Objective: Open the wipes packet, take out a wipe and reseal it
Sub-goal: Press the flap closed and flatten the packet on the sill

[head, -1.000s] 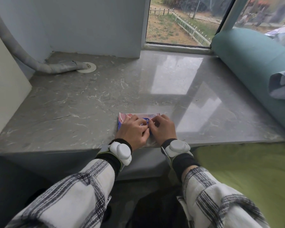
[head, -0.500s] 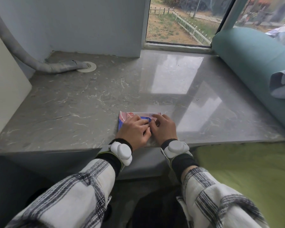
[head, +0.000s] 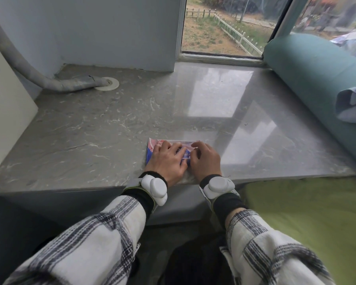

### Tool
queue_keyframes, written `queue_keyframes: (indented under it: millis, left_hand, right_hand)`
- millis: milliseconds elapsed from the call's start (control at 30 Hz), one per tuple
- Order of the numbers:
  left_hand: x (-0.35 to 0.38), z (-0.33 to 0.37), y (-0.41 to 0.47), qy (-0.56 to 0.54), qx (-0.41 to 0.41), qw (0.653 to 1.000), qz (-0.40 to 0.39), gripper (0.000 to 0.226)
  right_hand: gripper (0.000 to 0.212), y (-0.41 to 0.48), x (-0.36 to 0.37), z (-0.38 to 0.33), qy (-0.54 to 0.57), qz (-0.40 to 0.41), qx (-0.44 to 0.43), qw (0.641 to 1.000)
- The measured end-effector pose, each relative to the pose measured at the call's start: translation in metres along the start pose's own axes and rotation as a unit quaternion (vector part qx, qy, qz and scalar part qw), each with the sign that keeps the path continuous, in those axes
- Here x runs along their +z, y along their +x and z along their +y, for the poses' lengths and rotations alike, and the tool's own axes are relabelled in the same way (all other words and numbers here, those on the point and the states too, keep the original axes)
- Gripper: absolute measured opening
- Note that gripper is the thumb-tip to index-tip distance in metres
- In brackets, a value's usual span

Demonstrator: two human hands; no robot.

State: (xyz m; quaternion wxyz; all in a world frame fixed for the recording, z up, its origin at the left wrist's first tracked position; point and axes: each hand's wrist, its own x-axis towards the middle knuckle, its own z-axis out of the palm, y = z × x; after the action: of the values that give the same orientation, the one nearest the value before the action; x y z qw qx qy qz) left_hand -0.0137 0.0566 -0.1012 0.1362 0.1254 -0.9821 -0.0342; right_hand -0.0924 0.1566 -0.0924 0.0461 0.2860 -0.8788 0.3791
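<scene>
We find the packet (head: 174,148) flat on the stone sill (head: 90,130), low centre of the frame, near its front edge. Our left hand (head: 167,161) lies on its left half with fingers (head: 178,148) pressed down together; our right hand (head: 206,159) covers the right half, fingers curled at the middle, though we cannot tell whether they pinch the flap. No wipe is visible. We judge that opening is at most under way; extraction and resealing remain. A pipe (head: 49,81) lies upper left and a teal bolster (head: 317,83) at right, both well apart. Nothing obstructs.
</scene>
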Motion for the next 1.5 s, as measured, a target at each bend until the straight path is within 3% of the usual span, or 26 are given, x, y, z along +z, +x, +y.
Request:
queue_keyframes:
  millis: [400,700,1100,1367,1500]
  left_hand:
    - [-0.0020,-0.0036,-0.0018,-0.023,0.040,0.999,0.006,0.040]
    - [-0.0035,-0.0024,-0.0070,-0.070,0.103,0.991,0.042,0.031]
    - [-0.0014,-0.0070,0.0013,-0.113,-0.012,0.990,0.085,0.037]
    - [-0.0007,-0.0001,-0.0050,-0.078,0.059,0.992,0.078,0.036]
    - [-0.0009,-0.0005,-0.0039,-0.082,0.045,0.993,0.071,0.037]
  right_hand:
    - [0.014,-0.0009,-0.0010,-0.0018,0.006,0.013,0.018,1.000]
    - [0.022,-0.0013,0.0016,0.0007,-0.030,0.016,0.001,0.999]
    - [0.019,0.0036,0.0023,0.0020,-0.079,-0.064,-0.006,0.995]
    - [0.027,0.0042,0.0027,0.0034,-0.119,-0.080,-0.034,0.989]
    - [0.030,0.0044,0.0018,0.0043,-0.128,-0.096,-0.036,0.987]
